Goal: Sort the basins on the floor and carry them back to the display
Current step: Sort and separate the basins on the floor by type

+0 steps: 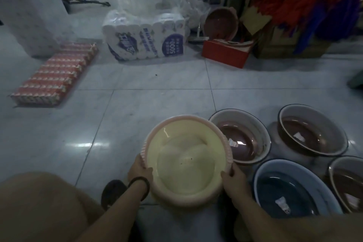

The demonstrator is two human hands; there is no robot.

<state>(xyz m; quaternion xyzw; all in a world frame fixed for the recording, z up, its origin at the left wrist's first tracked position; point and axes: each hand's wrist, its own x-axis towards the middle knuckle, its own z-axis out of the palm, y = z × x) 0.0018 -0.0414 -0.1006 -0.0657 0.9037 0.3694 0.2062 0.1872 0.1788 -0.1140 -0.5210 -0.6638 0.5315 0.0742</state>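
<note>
A cream-yellow plastic basin [186, 155] with a pink ribbed rim sits low over the floor in front of me. My left hand [139, 169] grips its left rim, thumb over the edge. My right hand [233, 182] grips the near right rim. Beside it on the floor stand a white enamel basin with a brown inside [241, 139], a second one like it [312, 129], a blue basin [292, 188] and another brown-inside basin [347, 182] cut by the right edge.
A pack of white paper rolls [144, 40] and a flat red pack [55, 76] lie on the tiled floor ahead. A red box [225, 53] and a tilted brown basin [222, 23] stand by colourful mops at the back right. My knee [39, 206] fills the lower left.
</note>
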